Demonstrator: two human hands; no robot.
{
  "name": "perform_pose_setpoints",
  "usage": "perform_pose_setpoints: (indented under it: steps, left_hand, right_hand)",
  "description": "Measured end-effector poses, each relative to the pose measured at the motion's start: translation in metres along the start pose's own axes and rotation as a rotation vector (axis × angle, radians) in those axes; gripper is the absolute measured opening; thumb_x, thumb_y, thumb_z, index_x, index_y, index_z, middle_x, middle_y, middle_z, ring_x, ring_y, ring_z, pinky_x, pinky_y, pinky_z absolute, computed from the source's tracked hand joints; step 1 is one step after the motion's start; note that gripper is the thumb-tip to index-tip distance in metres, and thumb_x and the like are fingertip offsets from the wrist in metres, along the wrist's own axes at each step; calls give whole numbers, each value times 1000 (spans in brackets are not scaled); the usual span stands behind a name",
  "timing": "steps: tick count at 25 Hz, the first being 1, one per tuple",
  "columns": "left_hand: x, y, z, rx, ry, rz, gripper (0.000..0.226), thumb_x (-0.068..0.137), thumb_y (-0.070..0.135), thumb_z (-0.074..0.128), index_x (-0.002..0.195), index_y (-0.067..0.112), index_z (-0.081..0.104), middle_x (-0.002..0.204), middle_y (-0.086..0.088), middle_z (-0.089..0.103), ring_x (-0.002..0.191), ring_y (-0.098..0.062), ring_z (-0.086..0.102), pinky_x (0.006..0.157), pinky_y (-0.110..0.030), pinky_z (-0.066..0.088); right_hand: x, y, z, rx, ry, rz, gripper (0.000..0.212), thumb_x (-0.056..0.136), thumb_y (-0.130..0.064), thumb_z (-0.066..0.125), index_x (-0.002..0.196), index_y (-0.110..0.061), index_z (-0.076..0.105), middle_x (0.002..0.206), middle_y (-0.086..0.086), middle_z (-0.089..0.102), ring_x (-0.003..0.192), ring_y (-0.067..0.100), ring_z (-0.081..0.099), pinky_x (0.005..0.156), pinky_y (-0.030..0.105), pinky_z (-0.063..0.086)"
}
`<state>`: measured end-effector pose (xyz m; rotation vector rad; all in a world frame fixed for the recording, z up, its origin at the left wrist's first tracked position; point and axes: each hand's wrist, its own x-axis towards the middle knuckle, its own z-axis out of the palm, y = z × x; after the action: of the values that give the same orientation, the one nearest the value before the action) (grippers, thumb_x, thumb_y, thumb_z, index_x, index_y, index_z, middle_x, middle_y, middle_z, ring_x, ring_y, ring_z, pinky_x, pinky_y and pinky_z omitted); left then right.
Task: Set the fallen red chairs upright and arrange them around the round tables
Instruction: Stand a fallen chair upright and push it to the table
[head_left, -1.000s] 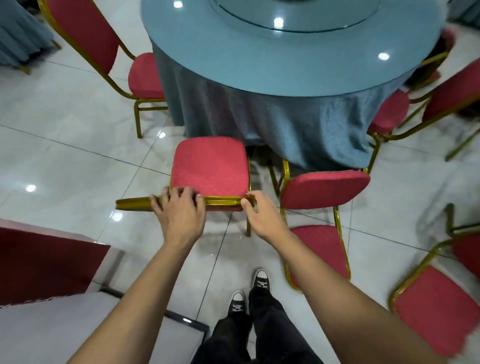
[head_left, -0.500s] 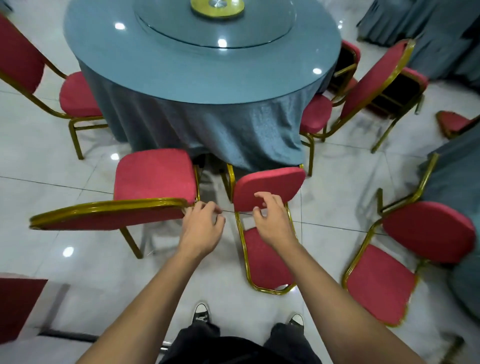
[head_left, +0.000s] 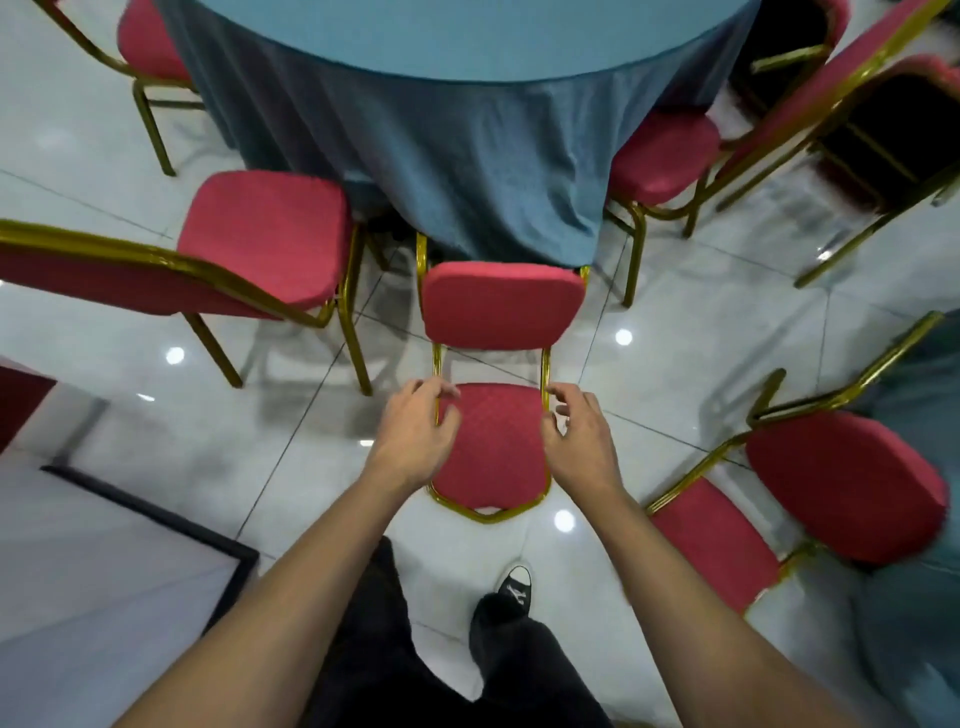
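Reaching for the fallen red chair (head_left: 493, 441) by the round table (head_left: 467, 104). Left hand (head_left: 415, 431) and right hand (head_left: 582, 436) loose, gripping nothing yet. Next: grab backrest sides, lift up.

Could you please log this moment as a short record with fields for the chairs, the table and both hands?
fallen chair: red padded chair with gold metal frame, lying on its back, seat facing the person
left hand: at the backrest's left frame edge, fingers curled, grip unclear
right hand: at its right edge, likewise
upright chair: same kind, left of it
table: round, blue-grey cloth
floor: pale glossy tiles
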<state>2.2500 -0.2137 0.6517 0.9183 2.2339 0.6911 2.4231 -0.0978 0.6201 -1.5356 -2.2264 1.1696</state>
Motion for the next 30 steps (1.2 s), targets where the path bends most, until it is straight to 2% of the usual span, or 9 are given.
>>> perform_pose_setpoints:
  steps: [4,7,15,18,20,22,25,27,30]
  left_hand:
    - [-5,-17,55,8,-3,-40,20,96,21,53,113,23,63,116,2,60,116,-19,53,103,-36,42]
    - [2,-64,112,-19,-8,-147,24,96,21,53,118,27,59,121,5,56,119,-16,51,100,-30,41]
    - [100,-278,328,1,-69,-196,33,100,24,47,132,24,55,130,-1,55,117,-19,53,94,-26,38]
    - [150,-373,406,63,-99,-232,41,100,23,46,141,19,48,134,-12,52,119,-32,51,103,-40,41]
    - [178,-430,441,101,-100,-327,48,101,30,45,147,18,39,138,-18,50,124,-39,49,106,-48,40]
    - [200,-475,465,38,-102,-437,54,102,35,44,153,21,30,143,-18,49,128,-38,49,106,-44,39]
    - [218,-508,489,-156,-160,-499,63,98,25,51,155,29,25,138,-9,54,121,-29,54,97,-32,40]
    - [220,-511,495,-273,-146,-539,69,94,24,58,154,36,25,137,-4,54,117,-24,55,103,-35,44]
    - [213,-498,487,-312,-119,-618,65,92,30,64,149,43,35,141,-11,46,120,-30,55,110,-42,44]
  right_hand:
    - [3,68,3,-24,-66,72,34,97,-18,53,130,-24,57,118,-3,53,104,12,59,95,38,51]
    - [15,131,40,-53,-111,132,34,95,-17,53,129,-23,57,118,-1,55,105,14,60,93,40,52]
    - [104,368,248,-75,-129,229,39,94,-20,56,133,-24,53,117,5,57,99,21,61,90,43,52]
    - [135,467,329,-50,-51,296,49,94,-22,60,141,-21,46,117,12,56,100,27,60,89,42,51]
    - [147,524,369,-77,-5,367,62,94,-27,62,149,-19,34,127,18,50,107,31,56,92,43,47]
    - [158,570,397,-126,-5,459,70,94,-33,60,153,-17,27,139,23,43,121,40,51,101,50,42]
    - [174,605,416,-2,-48,585,69,92,-40,60,150,-16,32,138,13,49,125,37,52,102,44,43]
    - [182,610,418,169,-38,628,69,89,-45,66,145,-17,39,125,1,54,118,27,56,94,37,45]
    - [178,603,408,216,-59,605,73,86,-51,71,144,-18,39,118,-6,51,109,20,54,87,33,43]
